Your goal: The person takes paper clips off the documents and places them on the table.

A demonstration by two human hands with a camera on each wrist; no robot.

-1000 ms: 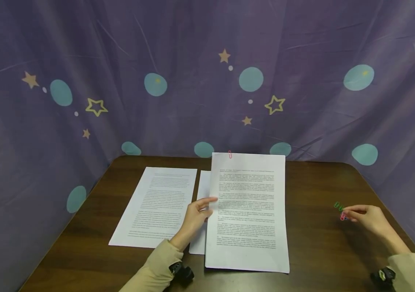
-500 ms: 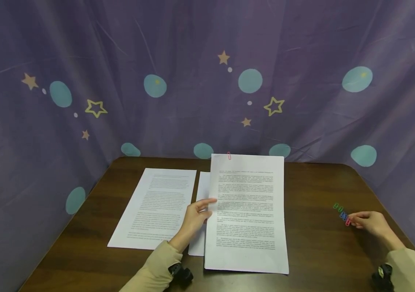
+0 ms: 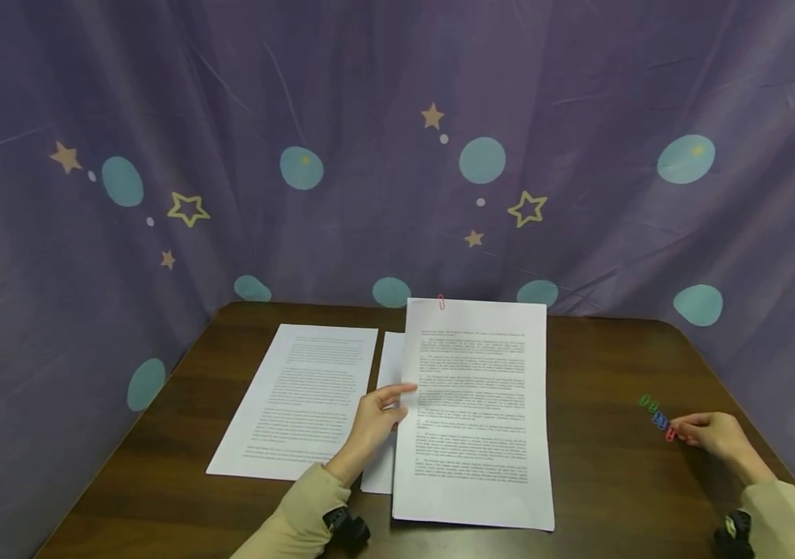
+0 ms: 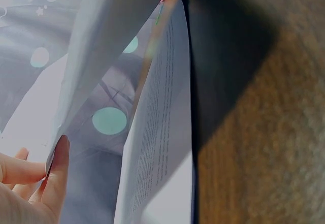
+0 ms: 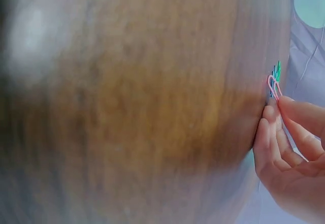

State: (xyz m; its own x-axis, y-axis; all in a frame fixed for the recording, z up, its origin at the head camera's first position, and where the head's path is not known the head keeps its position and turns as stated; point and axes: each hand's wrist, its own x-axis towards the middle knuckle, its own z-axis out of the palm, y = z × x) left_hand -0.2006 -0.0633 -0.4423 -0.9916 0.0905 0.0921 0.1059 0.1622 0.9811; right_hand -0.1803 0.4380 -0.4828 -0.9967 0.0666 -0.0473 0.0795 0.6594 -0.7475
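Note:
My left hand [image 3: 371, 419] pinches the left edge of a stack of printed paper [image 3: 474, 505] between thumb and fingers, holding it raised off the table. A pink paper clip [image 3: 442, 302] sits on the top edge of that stack. Over on the right, my right hand [image 3: 715, 436] pinches a pink paper clip [image 5: 272, 84] between thumb and fingertips. Beside it, blue paper clips [image 3: 659, 420] and green paper clips [image 3: 649, 403] lie in a slanting row on the table. In the left wrist view the lifted paper [image 4: 86, 76] hangs above another printed sheet [image 4: 162, 112].
A printed sheet [image 3: 300, 404] lies flat on the left of the brown wooden table [image 3: 600, 481]. Another white sheet [image 3: 380, 466] is partly covered by the raised stack. Behind the table hangs a purple curtain [image 3: 369, 93] with stars and spots.
My right hand has drawn back slightly towards the table's near side with the pink paper clip, baring the blue ones. My left hand and the stack have stayed in place.

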